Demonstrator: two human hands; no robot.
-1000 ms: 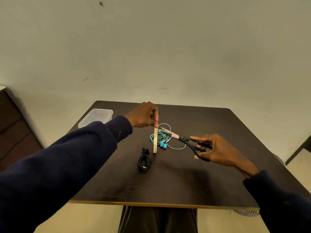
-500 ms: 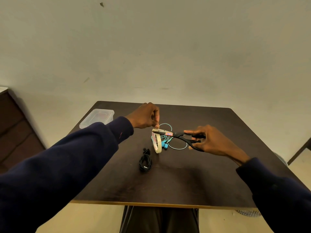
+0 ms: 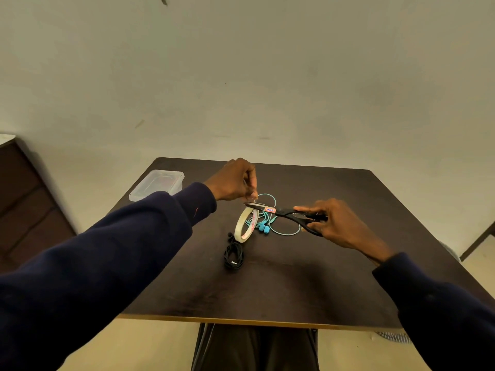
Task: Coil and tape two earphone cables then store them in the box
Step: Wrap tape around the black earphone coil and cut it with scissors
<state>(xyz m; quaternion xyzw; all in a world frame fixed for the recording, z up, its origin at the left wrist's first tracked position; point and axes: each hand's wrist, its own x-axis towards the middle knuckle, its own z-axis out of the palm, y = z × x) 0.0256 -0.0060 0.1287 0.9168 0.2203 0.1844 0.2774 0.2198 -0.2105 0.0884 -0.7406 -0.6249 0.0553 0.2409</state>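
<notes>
Tape (image 3: 239,224) tipped; one black cable (image 3: 233,254), one teal cable (image 3: 263,228), one box (image 3: 158,183).

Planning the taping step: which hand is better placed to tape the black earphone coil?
Left. The left hand pinches the free end of the tape; the right hand is occupied gripping the scissors, farther from the black coil.
</notes>
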